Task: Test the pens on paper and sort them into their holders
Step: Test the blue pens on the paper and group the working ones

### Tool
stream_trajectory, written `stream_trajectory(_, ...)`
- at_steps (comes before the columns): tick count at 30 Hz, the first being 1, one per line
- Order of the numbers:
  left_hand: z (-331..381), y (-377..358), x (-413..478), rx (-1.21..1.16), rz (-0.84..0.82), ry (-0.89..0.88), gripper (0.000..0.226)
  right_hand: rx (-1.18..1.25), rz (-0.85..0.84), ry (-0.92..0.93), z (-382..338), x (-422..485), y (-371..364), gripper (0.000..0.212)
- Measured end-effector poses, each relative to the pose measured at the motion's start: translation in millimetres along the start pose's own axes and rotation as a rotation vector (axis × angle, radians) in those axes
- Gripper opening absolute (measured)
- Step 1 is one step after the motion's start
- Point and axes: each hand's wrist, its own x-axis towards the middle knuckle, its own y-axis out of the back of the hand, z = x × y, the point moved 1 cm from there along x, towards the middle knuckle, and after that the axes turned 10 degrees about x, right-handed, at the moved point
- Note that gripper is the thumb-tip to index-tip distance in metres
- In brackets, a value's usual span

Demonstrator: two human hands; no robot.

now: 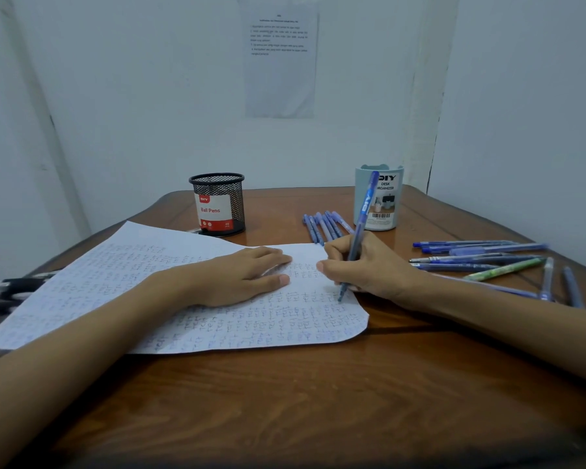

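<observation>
At frame centre the right hand (362, 265) has its fingers curled round a blue pen (361, 225), whose tip is on the scribbled paper (149, 282). The left hand (241, 275) lies just left of it, fingers straight, flat on the paper on the desk (285, 401). Behind stand a mesh holder (219, 204) and a pale holder (381, 201). Loose pens (471, 257) lie at right.

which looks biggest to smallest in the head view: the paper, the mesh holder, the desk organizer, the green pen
1. paper, by far the largest.
2. mesh holder and desk organizer: they look about alike, so not ranked against each other.
3. green pen, the smallest.
</observation>
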Motion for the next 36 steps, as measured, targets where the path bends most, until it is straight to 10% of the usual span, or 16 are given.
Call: stream_trajectory(36,3,3,-4,0.001,-0.023,0.001,0.057,0.541,0.244,-0.172,-15,-1,10,0.019)
